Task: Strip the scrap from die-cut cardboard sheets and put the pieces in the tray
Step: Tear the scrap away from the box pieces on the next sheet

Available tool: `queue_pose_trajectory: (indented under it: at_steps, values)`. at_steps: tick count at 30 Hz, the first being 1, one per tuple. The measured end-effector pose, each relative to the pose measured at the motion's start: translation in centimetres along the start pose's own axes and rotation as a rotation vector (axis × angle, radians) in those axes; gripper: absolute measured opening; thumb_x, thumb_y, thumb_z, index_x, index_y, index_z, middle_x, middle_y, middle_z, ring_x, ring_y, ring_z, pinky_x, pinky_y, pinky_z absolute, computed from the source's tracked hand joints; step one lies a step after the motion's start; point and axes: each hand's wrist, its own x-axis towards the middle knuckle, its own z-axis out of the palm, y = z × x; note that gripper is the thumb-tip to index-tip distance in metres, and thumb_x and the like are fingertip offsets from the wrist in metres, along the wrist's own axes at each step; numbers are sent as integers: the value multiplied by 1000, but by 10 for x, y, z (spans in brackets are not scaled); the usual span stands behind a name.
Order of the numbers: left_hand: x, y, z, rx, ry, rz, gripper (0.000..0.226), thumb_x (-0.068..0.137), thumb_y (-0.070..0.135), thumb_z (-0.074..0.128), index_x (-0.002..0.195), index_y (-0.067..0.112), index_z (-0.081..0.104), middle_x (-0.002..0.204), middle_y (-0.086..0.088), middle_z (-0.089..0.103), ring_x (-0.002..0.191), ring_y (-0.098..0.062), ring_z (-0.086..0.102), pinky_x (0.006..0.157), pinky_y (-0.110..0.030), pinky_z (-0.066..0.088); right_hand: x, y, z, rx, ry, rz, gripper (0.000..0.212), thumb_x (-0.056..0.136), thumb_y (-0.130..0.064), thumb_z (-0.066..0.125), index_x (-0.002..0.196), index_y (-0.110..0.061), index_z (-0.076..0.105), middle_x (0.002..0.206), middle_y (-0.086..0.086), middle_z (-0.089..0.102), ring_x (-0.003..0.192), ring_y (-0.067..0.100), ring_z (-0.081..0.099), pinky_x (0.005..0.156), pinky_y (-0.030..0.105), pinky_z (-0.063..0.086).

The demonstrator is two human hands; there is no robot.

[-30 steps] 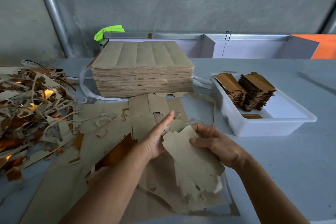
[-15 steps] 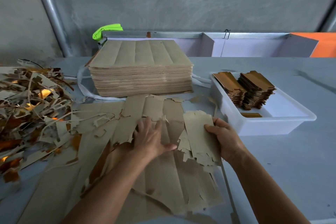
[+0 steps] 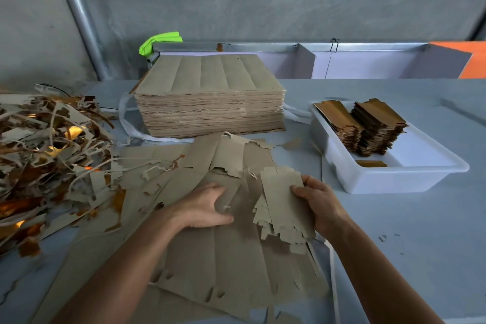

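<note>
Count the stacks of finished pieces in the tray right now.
2: one stack at the far left of the tray, the other stack right beside it. One loose piece lies nearer.

The stack of die-cut sheets [image 3: 210,92] is dull khaki brown. The tray [image 3: 389,179] is white, its pieces [image 3: 378,126] golden brown. The scrap heap [image 3: 44,155] mixes grey and shiny orange-gold. The table [image 3: 420,231] is pale blue-grey.
</note>
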Motion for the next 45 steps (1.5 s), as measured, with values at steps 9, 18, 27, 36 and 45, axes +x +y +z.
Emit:
queue_pose_trajectory:
  at_steps: [9, 18, 27, 36, 45]
  values:
    - [0, 5, -13, 272, 4, -61, 44, 86, -1, 47, 127, 14, 52, 133, -8, 50, 121, -23, 49, 96, -32, 44, -1, 7, 4, -10, 5, 7, 24, 93, -4, 52, 112, -15, 60, 105, 15, 65, 88, 27, 63, 70, 36, 55]
    - [7, 4, -31, -265, 691, -103, 20, 98, 12, 43, 95, 4, 60, 85, -14, 62, 86, -34, 59, 66, -35, 35, -16, -42, 12, -128, 104, -222, 29, 91, -5, 52, 78, -19, 73, 99, 0, 60, 89, 19, 57, 69, 31, 52]
    - [-6, 10, -11, 72, 719, 105, 22, 97, 16, 45, 109, 17, 63, 85, -9, 67, 75, -29, 64, 64, -38, 48, -17, -70, 21, -671, 570, -578, 27, 89, -2, 47, 96, -5, 73, 96, 11, 70, 72, 19, 54, 67, 28, 43]
    - [-20, 58, 21, 330, 724, 344, 31, 68, -4, 77, 97, 0, 68, 74, -15, 67, 50, -30, 61, 41, -33, 49, -1, -26, 80, -467, 85, 3, 34, 86, -33, 58, 95, -2, 70, 96, 16, 67, 94, 31, 63, 88, 40, 53]
    - [-23, 32, 21, 80, 313, 8, 19, 95, 19, 42, 86, 12, 57, 99, -13, 64, 93, -33, 59, 70, -34, 41, 15, -20, 35, -528, 207, -17, 22, 91, -15, 52, 104, -6, 67, 103, 16, 66, 98, 32, 62, 89, 45, 52]
